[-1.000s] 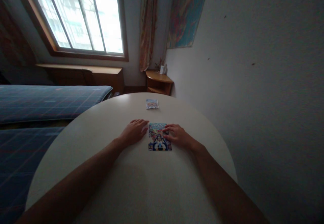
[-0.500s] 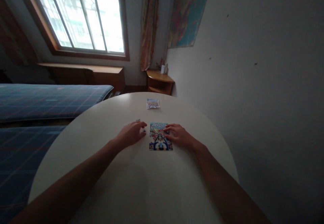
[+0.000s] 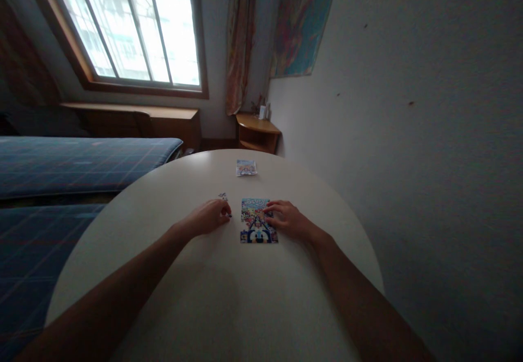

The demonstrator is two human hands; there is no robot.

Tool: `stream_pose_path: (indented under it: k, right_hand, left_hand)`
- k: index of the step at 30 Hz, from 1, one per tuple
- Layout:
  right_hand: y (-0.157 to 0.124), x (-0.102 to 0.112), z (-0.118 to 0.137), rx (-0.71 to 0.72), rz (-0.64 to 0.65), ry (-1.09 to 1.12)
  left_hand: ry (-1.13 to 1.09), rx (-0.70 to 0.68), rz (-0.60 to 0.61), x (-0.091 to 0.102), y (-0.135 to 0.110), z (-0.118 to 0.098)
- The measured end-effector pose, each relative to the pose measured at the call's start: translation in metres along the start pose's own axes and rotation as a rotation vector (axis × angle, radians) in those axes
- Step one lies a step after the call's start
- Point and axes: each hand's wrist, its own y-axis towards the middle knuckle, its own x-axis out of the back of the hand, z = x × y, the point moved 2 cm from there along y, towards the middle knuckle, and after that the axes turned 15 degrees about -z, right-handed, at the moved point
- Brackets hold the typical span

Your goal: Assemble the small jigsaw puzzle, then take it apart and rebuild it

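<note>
A small colourful jigsaw puzzle [image 3: 255,223] lies flat on the round white table [image 3: 212,296]. My right hand [image 3: 288,220] rests on its right edge, fingers stretched flat over the picture. My left hand [image 3: 208,216] sits just left of the puzzle with fingers curled together over a small dark piece at its fingertips. Another loose puzzle piece [image 3: 223,195] lies on the table just beyond my left hand.
A small picture packet [image 3: 246,168] lies at the table's far edge. Blue plaid beds [image 3: 77,160] stand to the left, a wooden corner shelf [image 3: 256,131] behind the table, a window [image 3: 134,29] beyond, and a wall [image 3: 408,133] close on the right.
My left hand drew back to the left from the puzzle's edge and curled its fingers, uncovering a loose piece on the table. My right hand stayed put.
</note>
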Motion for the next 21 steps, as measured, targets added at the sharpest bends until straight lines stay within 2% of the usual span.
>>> stream_pose_path:
  k: [6,15,21]
  right_hand:
    - [-0.0003,-0.0002,0.0007,0.005,0.004,0.011]
    - [-0.0005,0.0002,0.0009,0.001,0.006,0.002]
    - [-0.0003,-0.0015,-0.0021,0.002,-0.011,0.025]
  left_hand:
    - [-0.005,-0.030,0.017,0.0011,-0.0021,0.0003]
    - [0.027,0.002,0.011,0.0022,-0.0031,0.0034]
    - [0.010,0.020,0.012,0.0061,-0.0047,-0.0024]
